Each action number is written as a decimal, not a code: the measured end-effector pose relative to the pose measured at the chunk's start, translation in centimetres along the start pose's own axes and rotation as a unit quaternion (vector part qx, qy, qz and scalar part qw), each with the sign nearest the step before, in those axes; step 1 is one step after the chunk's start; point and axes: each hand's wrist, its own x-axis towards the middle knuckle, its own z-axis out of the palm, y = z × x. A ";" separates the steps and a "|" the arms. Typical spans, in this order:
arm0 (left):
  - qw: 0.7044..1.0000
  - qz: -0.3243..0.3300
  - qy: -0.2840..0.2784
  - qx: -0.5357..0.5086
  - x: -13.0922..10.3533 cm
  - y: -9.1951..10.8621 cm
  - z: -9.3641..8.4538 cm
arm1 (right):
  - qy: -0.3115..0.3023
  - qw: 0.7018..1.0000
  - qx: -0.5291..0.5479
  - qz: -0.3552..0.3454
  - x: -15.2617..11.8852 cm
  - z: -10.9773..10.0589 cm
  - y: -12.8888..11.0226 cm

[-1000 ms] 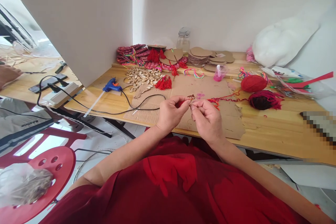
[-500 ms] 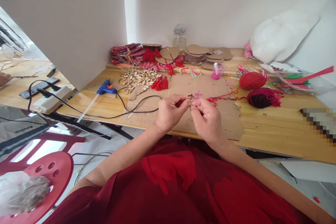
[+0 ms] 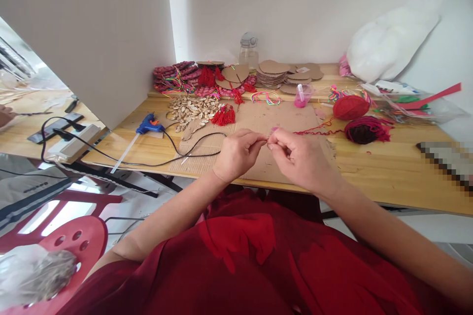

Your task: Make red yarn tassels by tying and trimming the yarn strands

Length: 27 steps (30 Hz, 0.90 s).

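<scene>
My left hand (image 3: 238, 152) and my right hand (image 3: 301, 160) meet fingertip to fingertip above the cardboard sheet (image 3: 258, 118). Both are closed in a pinch on what looks like thin red yarn, mostly hidden by the fingers. From behind the right hand, red yarn (image 3: 321, 132) runs to a red yarn ball (image 3: 351, 107) and a darker crimson yarn ball (image 3: 364, 130) on the right. Left of the hands lie a red tassel (image 3: 223, 115) and a heap of pale, flat, shell-like pieces (image 3: 195, 110).
A blue glue gun (image 3: 150, 124) with a black cord lies on the left, near a power strip (image 3: 76, 141). Cardboard discs (image 3: 273, 71), braided pieces (image 3: 173, 76), a bottle (image 3: 249, 51) and a pink cup (image 3: 301, 98) stand behind. A white bag (image 3: 391, 44) sits back right.
The fingertips have drawn closely together, and the small dark loop seen between them is now hidden. My right hand has turned slightly and covers more of the yarn. The view has shifted slightly.
</scene>
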 end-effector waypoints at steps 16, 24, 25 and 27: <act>0.991 -0.062 0.074 -0.090 -0.4 1.8 -1.0 | -0.101 0.744 0.579 0.316 1.1 0.6 1.3; 0.977 -0.135 0.115 -0.120 -0.6 2.0 -0.7 | -0.078 0.649 0.657 0.375 -0.1 2.3 -0.4; 0.975 -0.143 0.117 -0.127 -0.7 2.0 -0.6 | -0.071 0.648 0.659 0.375 -0.1 2.4 -0.5; 0.972 -0.152 0.124 -0.126 -0.7 2.0 -0.5 | -0.055 0.659 0.653 0.369 -0.3 2.6 -0.8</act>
